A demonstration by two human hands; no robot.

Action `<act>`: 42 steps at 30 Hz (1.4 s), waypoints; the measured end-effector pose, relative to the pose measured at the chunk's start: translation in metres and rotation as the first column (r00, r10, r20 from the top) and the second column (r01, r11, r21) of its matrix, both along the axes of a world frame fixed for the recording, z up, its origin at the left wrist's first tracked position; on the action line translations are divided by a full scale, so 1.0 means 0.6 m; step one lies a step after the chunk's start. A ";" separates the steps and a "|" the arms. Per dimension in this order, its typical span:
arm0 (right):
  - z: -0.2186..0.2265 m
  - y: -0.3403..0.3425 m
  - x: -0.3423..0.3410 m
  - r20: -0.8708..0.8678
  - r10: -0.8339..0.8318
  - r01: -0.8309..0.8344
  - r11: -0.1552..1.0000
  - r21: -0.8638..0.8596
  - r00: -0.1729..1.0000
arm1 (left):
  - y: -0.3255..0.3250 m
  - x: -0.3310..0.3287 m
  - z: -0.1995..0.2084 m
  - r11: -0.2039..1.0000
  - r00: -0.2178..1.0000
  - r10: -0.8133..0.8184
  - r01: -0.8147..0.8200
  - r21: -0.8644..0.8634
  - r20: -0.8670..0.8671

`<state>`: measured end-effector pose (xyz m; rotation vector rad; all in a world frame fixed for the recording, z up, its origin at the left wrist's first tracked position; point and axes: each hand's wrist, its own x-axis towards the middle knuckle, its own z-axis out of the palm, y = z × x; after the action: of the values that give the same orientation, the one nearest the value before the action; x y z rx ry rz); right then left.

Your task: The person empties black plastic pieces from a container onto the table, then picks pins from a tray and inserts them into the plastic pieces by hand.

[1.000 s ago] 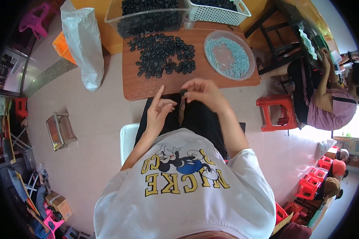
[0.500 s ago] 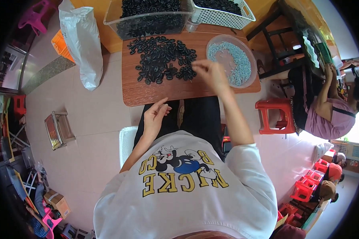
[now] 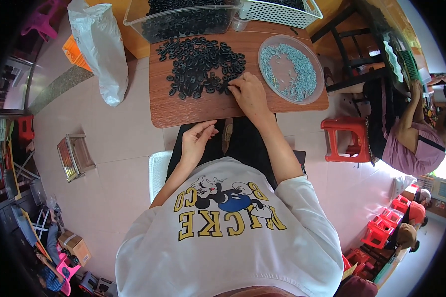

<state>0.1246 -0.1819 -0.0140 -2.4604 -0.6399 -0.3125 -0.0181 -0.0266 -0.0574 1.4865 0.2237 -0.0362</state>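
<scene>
A loose pile of small black oval pieces with holes (image 3: 198, 64) covers the middle of a brown wooden table (image 3: 183, 115). My right hand (image 3: 251, 96) reaches over the near right edge of that pile, its thumb and fingertips pinched together among the pieces; what sits between them is hidden. Below the table's near edge, above my lap, my left hand (image 3: 197, 141) is held with thumb and fingers closed together, and anything in it is too small to make out. To the right of the pile, a round clear tub (image 3: 318, 74) holds many small light-blue pieces (image 3: 302, 74).
Behind the pile stand a clear plastic bin (image 3: 183, 22) and a white perforated basket (image 3: 277, 16), both filled with black pieces. A white sack (image 3: 101, 54) stands left of the table. A red stool (image 3: 344, 138) and a seated person (image 3: 411, 138) are at the right.
My right hand has moved from beside the tub, left and nearer, down to the pile's near right edge. My left hand stays below the table edge. The whole view has shifted slightly.
</scene>
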 end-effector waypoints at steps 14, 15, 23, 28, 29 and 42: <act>0.013 0.029 -0.013 0.109 0.253 -0.244 0.965 -0.093 0.961 | 0.014 -0.011 -0.004 1.000 1.000 0.026 -0.026 -0.011 0.002; 0.008 0.030 -0.014 0.106 0.259 -0.253 0.965 -0.071 0.960 | 0.015 -0.012 -0.004 1.000 1.000 0.031 -0.031 -0.002 0.005; 0.022 0.012 -0.071 -0.342 0.188 0.017 0.856 0.517 0.921 | 0.017 -0.009 0.001 0.998 0.998 0.066 -0.066 -0.005 0.006; -0.016 -0.004 -0.078 -0.021 0.087 -0.076 0.946 0.314 0.996 | 0.004 0.010 0.010 0.999 0.998 0.035 -0.034 -0.013 0.046; -0.021 0.002 -0.080 -0.022 0.082 -0.070 0.945 0.320 0.996 | 0.001 0.011 0.011 1.000 0.999 0.029 -0.029 -0.007 0.045; -0.011 0.018 -0.008 0.183 0.014 -0.023 0.999 0.045 0.983 | -0.007 -0.001 0.014 0.998 0.998 0.055 -0.055 -0.005 0.014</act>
<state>0.1199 -0.1710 -0.0208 -2.3974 -0.7230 -0.5449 -0.0187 -0.0311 -0.0493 1.4753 0.2532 0.0177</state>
